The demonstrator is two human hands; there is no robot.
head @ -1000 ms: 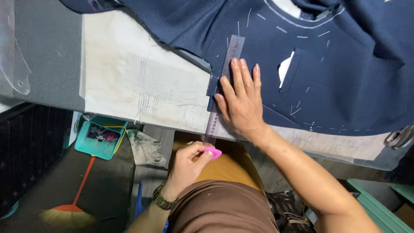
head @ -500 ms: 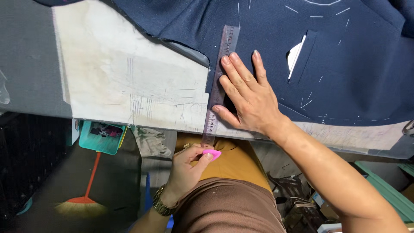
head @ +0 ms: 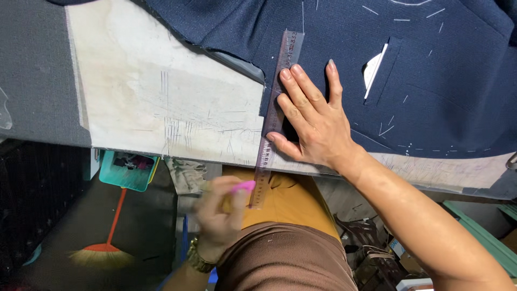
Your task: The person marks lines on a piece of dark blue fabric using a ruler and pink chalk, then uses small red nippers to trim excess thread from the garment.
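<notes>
My right hand (head: 315,121) lies flat, fingers spread, pressing a long translucent purple ruler (head: 287,49) onto navy fabric (head: 441,91) marked with white chalk dashes. The ruler runs from the fabric across the table edge and sticks out over my lap. Below the table edge, my left hand (head: 218,213), blurred and wearing a wristwatch, holds a pink piece of tailor's chalk (head: 243,187) just left of the ruler's lower end. A pocket slit with white lining (head: 374,67) shows in the fabric to the right of my right hand.
The table is covered by a stained off-white cloth (head: 161,97) with pencil marks, and grey felt (head: 32,81) lies to its left. On the floor below are a teal dustpan (head: 126,171), an orange-handled broom (head: 110,237) and bags and clutter (head: 371,242).
My left hand with the pink chalk has shifted slightly left beside the ruler's end and is now blurred. My right hand stays pressed on the ruler. The view has drifted a little.
</notes>
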